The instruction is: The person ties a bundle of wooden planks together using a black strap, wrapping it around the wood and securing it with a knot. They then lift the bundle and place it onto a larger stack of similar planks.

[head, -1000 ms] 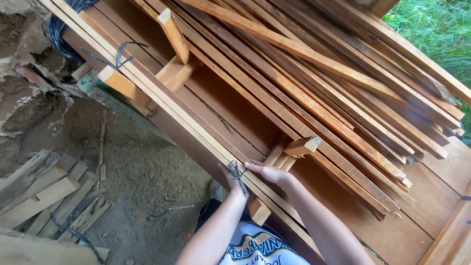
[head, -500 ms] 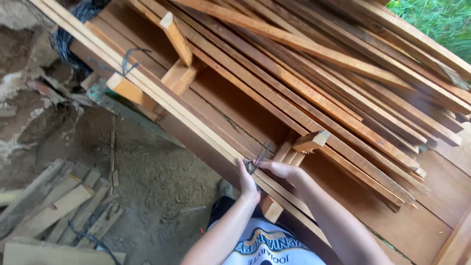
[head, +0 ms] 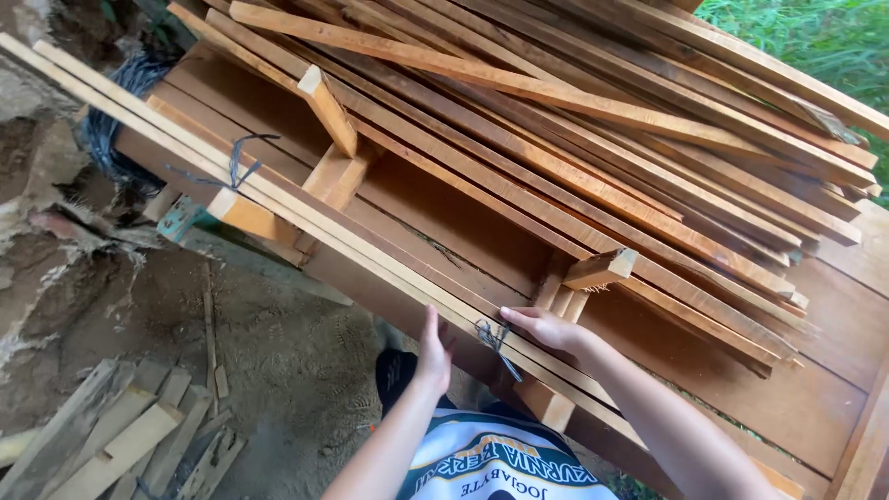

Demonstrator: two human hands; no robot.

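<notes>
1. The left hand [head: 433, 347] reaches up, palm flat against the near edge of the bundle of slats [head: 306, 222], fingers spread and gripping nothing.
2. The right hand [head: 546, 326] lies on top, fingers narrowed, pinching the wire tie [head: 491, 338] wrapped round the bundle.
3. The bundle runs along the bench [head: 815, 407] near edge; a second wire tie [head: 236, 162] sits far left.
4. Below the edge lies dirt ground [head: 278, 370] with scrap wood [head: 120, 444]; loose planks [head: 602, 120] crowd the far side.

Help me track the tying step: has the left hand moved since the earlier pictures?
Yes. The left hand has left the wire tie and now lies flat against the bundled strips' lower edge, apart from the right hand.
</notes>
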